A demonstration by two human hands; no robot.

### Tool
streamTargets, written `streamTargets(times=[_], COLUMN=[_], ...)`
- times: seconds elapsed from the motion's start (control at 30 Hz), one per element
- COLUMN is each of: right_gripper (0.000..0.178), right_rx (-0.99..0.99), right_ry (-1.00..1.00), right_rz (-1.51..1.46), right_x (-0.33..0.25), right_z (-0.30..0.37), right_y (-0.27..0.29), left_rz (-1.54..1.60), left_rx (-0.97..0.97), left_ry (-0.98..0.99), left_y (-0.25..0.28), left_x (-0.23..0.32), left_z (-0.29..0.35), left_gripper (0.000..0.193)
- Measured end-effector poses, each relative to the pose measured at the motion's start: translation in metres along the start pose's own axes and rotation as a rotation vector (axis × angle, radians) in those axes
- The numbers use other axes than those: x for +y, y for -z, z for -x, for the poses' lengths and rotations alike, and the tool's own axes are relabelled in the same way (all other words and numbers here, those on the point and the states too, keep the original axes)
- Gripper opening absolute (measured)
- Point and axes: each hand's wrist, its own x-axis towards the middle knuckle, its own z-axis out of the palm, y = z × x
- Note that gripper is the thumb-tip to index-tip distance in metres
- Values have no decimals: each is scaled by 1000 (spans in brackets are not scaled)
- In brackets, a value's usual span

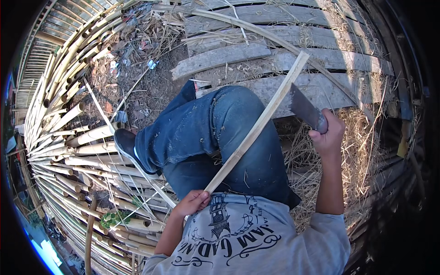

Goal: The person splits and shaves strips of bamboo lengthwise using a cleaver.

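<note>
Across my raised thigh slants a long, pale split bamboo strip (262, 120). My left hand (195, 201) is closed on its lower end, close to my waist. The strip's other end reaches over the wooden planks. To the right, my right hand (329, 132) grips the handle of a broad-bladed knife (303, 106). Its dark blade points up and left, near the upper part of the strip; whether the two touch, I cannot tell. Bits of shaving cling to my jeans (183, 126).
Many cut bamboo poles (91, 149) fan out on the left. Weathered planks (256, 39) form a platform ahead, with a loose board (222, 60) and a long curved bamboo strip (256, 28) on it. Shavings (316, 176) heap up at right. Thin strips (142, 172) lie by my shoe.
</note>
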Motion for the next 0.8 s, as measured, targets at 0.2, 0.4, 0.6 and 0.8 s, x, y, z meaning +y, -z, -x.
streamTargets(times=[0.2, 0.4, 0.6, 0.8], right_gripper=[72, 74, 67, 66], right_rx=[-245, -211, 54, 12], right_ry=[150, 327, -177, -71], right_rz=[51, 190, 390, 302], right_x=[-33, -18, 49, 1], right_z=[23, -1, -21, -11], right_y=[-45, -37, 9, 19], left_rz=[-707, -938, -981, -975], left_rx=[307, 556, 588, 584], left_ry=[-180, -380, -432, -424], left_y=[-38, -35, -36, -30], left_x=[31, 10, 7, 2], left_z=[-5, -13, -10, -15], left_gripper=[20, 13, 13, 10])
